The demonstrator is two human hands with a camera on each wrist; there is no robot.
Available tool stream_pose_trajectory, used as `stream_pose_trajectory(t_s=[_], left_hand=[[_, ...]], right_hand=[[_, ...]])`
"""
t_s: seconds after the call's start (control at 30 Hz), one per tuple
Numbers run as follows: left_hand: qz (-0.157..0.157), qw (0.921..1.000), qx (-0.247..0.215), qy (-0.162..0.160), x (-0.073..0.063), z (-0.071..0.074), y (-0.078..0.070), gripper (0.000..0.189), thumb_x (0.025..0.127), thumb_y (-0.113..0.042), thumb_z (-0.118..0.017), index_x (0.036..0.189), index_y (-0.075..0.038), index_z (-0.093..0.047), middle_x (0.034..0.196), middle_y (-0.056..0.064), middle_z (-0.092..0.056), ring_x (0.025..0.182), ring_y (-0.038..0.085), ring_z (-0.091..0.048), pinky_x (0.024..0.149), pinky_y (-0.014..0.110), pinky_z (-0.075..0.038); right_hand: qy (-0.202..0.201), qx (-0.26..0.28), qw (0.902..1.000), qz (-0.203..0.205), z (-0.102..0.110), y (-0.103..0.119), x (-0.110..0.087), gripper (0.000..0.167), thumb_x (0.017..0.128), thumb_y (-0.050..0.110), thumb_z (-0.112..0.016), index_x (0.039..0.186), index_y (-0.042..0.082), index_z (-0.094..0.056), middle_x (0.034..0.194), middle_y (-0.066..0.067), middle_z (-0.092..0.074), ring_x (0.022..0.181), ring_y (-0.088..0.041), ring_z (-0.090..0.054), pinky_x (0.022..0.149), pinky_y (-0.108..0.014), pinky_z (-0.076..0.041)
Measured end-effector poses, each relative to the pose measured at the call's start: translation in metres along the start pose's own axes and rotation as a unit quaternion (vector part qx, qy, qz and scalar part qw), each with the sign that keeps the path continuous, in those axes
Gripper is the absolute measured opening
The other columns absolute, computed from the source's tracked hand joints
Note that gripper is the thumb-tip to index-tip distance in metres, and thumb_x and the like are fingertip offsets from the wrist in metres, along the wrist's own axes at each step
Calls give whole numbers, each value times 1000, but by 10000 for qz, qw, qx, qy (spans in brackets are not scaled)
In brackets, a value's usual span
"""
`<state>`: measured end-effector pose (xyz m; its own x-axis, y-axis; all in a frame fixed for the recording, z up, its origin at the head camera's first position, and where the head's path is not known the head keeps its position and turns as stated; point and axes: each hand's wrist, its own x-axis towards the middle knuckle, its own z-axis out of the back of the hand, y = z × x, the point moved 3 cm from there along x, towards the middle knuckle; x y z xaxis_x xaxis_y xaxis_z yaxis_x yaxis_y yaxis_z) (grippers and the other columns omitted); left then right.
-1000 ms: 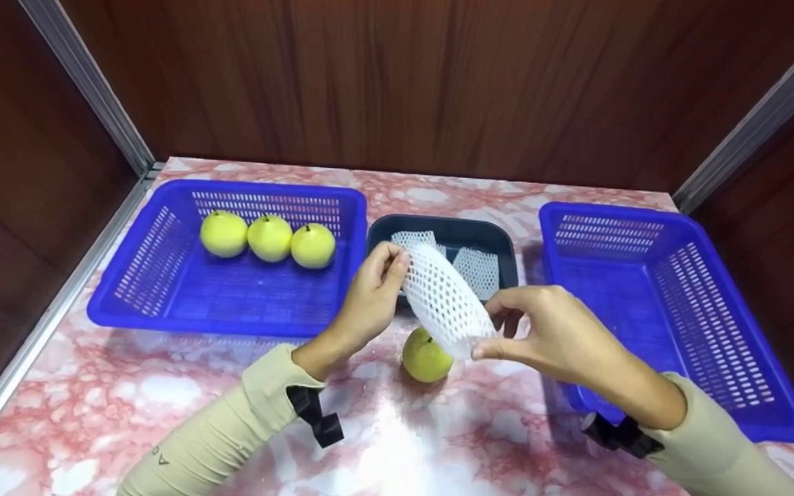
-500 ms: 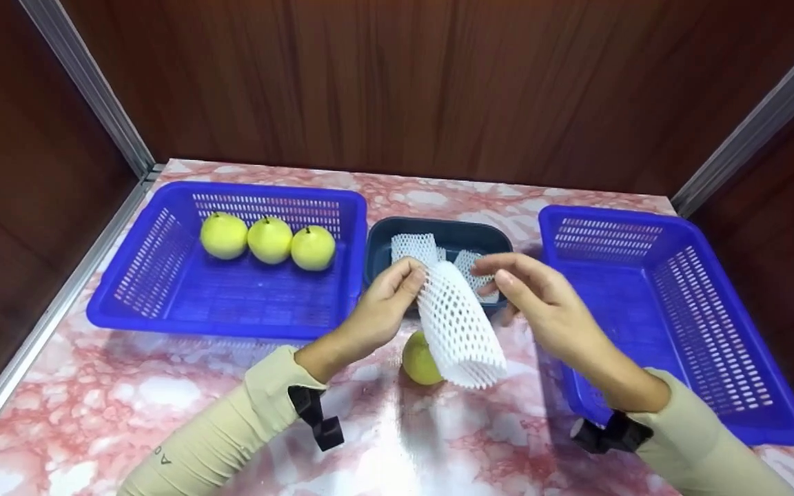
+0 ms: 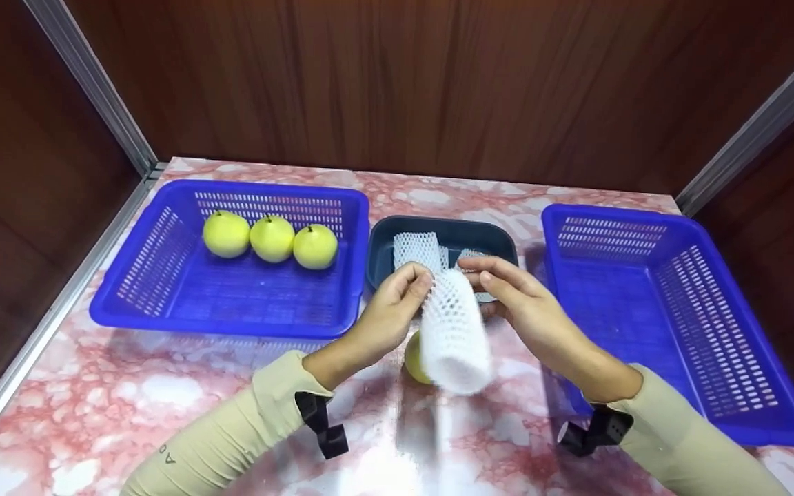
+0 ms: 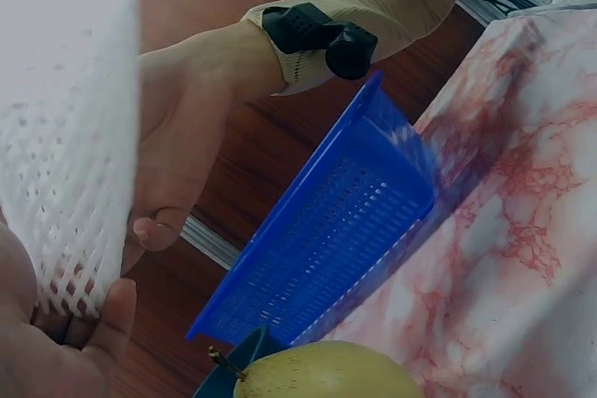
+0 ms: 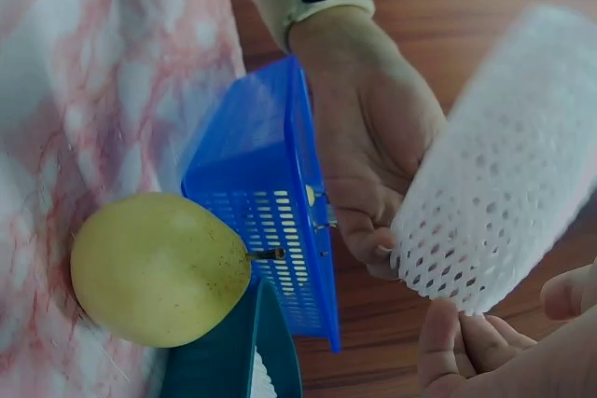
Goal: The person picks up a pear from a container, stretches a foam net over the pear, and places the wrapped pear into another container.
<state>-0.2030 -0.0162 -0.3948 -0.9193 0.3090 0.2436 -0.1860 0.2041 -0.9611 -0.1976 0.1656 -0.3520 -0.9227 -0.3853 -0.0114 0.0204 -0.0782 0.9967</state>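
Pinching foam net sleeve (image 3: 457, 337), left hand (image 3: 389, 315); right hand (image 3: 538, 306) loosely spread beside it.
I'd round it out gently, pear (image 3: 413, 361) below.

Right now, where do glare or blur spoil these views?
Head view: white glare on the marbled table at the bottom, and blur on the near end of the foam net; left wrist view: the net washed out toward the upper left corner; right wrist view: the net's upper part soft, the yellow-green fruit clearer.
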Motion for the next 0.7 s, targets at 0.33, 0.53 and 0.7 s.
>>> stream_pose_trajectory(t_s=[0.33,0.53,0.7], left_hand=[[-17,9987,329,-391,0,3,0,17,109,-8,-43,98,2,-52,83,-2,-51,77,9,-52,71,21,-45],[-131,9992,-346,-172,-2,2,3,15,107,-1,-39,96,1,-48,80,0,-52,71,6,-53,61,17,-46],[-13,9984,-564,-60,-4,-1,7,17,108,-2,-37,96,-1,-49,83,-1,-52,73,5,-53,62,16,-46]], right_hand=[[240,-606,9968,-455,4,-6,-4,39,105,18,-53,134,-8,-57,112,-3,-69,93,-12,-62,82,-27,-53],[316,-52,9991,-277,0,-10,-9,11,102,7,-57,107,1,-65,96,2,-66,89,-12,-60,84,-27,-52],[-109,961,9953,21,-6,-10,-12,13,103,3,-49,99,6,-62,95,-1,-63,91,-13,-59,86,-27,-49]])
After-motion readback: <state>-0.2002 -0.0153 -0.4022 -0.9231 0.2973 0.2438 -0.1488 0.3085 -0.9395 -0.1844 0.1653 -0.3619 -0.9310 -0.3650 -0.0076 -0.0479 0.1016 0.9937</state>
